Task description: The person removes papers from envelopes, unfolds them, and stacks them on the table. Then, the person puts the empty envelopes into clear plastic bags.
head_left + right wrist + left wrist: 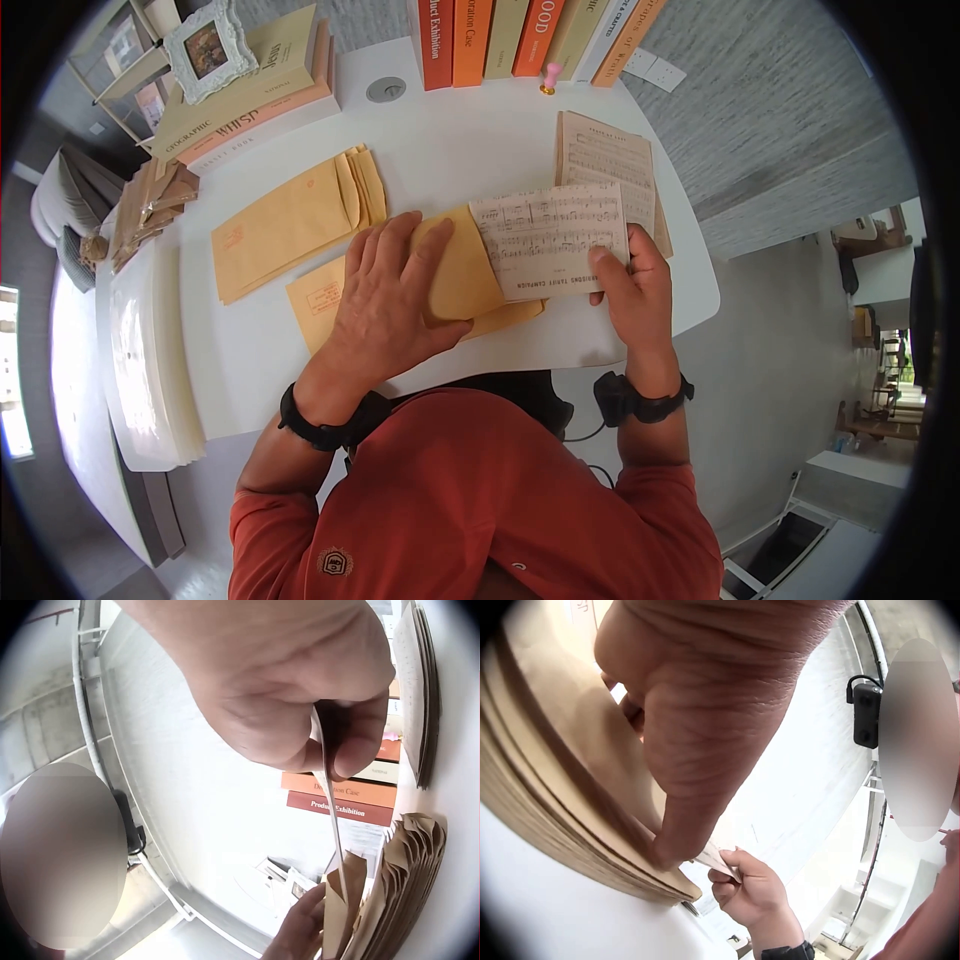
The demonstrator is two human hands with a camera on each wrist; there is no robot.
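My left hand (385, 290) holds a tan paper envelope (465, 270) by its long edges, thumb at the near edge and fingers spread toward the far one. My right hand (640, 290) pinches a cream card printed with sheet music (545, 235) at its right end, thumb on top. The card's left end meets the envelope's mouth, which bows apart in the right wrist view around the card's edge (335, 832). More tan envelopes (315, 305) lie stacked beneath the left hand, one bearing a red printed mark.
Another envelope pile (285, 230) lies to the left. Printed music sheets (605, 150) are stacked at the right. Upright books (500, 40) and a pink-handled stamp (550, 78) stand at the back. A framed picture (207, 50) rests on piled books; clear plastic sleeves (150, 350) line the left edge.
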